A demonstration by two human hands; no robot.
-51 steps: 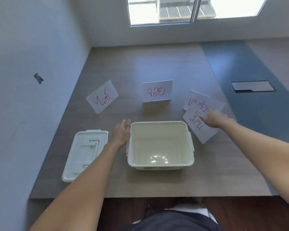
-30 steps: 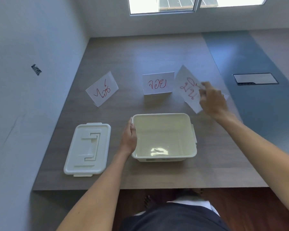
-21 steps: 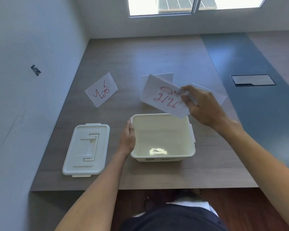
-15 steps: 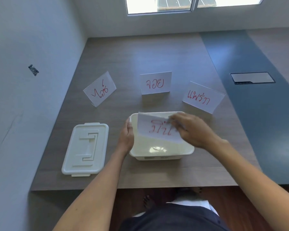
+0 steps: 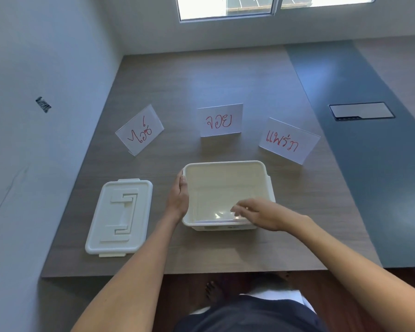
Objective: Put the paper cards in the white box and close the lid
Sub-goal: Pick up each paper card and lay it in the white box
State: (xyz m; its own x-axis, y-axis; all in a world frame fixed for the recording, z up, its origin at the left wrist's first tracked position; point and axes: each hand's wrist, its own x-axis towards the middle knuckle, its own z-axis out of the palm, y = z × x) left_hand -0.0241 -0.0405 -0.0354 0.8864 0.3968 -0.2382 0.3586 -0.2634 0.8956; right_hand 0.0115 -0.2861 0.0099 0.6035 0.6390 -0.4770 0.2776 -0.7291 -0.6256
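1. The white box [image 5: 228, 178] stood open on the tabletop [image 5: 201, 75], near the person's edge of it.
2. The left hand [image 5: 179, 200] was clasped around the box's left wall, thumb over the rim.
3. The right hand [image 5: 258, 213] hung over the box's near right corner, fingers loosely spread and grasping nothing.
4. One card [image 5: 216, 212] lay flat on the bottom of the box, pale and hard to make out.
5. Three paper cards stood beyond the box: the left card [image 5: 139, 129], the middle card [image 5: 219, 119] and the right card [image 5: 289, 140], each with red writing.
6. The lid [image 5: 119, 216] lay flat just left of the box, apart from it.
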